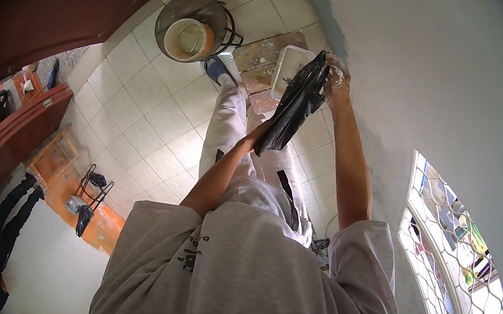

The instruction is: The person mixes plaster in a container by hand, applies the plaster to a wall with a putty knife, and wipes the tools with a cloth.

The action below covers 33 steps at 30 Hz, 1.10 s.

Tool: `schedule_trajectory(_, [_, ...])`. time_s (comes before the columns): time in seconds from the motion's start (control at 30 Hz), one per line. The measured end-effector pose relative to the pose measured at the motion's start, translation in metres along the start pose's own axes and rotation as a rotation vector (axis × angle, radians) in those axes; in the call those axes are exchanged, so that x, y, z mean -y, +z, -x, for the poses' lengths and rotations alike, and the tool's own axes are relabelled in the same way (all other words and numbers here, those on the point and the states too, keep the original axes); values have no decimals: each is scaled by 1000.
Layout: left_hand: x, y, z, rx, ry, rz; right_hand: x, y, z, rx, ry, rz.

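A crinkled black plastic bag (295, 105) is stretched between my two hands in front of my legs. My left hand (257, 135) is closed at its lower end, the fingers partly hidden behind the plastic. At the upper end, near the wall, my right hand (336, 84) grips the bag, with white paste smeared over its fingers. Beyond the bag, partly covered by it, a white rectangular tub (280, 65) rests on a stained brown board (258, 56). Whether the bag holds anything cannot be seen.
A bucket (172, 43) with pale contents stands on a round stool (170, 10) by my foot. A patched wall (395, 80) rises close on my right, with a grilled window (451, 259). Leftward are a red-brown door (13, 132), a wooden frame (56, 155) and a metal-framed chair (93, 190).
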<state>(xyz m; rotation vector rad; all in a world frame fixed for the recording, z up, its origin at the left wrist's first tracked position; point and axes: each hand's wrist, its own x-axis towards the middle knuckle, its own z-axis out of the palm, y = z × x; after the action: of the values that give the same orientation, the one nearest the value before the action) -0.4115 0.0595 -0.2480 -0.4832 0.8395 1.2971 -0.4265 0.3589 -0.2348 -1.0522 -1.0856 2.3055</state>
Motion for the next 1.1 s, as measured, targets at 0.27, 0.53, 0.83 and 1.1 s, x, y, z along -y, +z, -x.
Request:
schedule_trajectory(0.27, [18, -17, -14, 33, 29, 58, 4, 24, -2, -2, 75, 78])
schedule_trajectory(0.53, [26, -17, -20, 9, 166, 24, 4, 21, -4, 94, 45, 9])
schedule_trajectory(0.83, [17, 6, -13, -222, 123, -142, 2, 26, -10, 49, 124, -9])
schedule_trajectory(1.1, [11, 30, -2, -261, 230, -100, 3, 30, -13, -1, 163, -17])
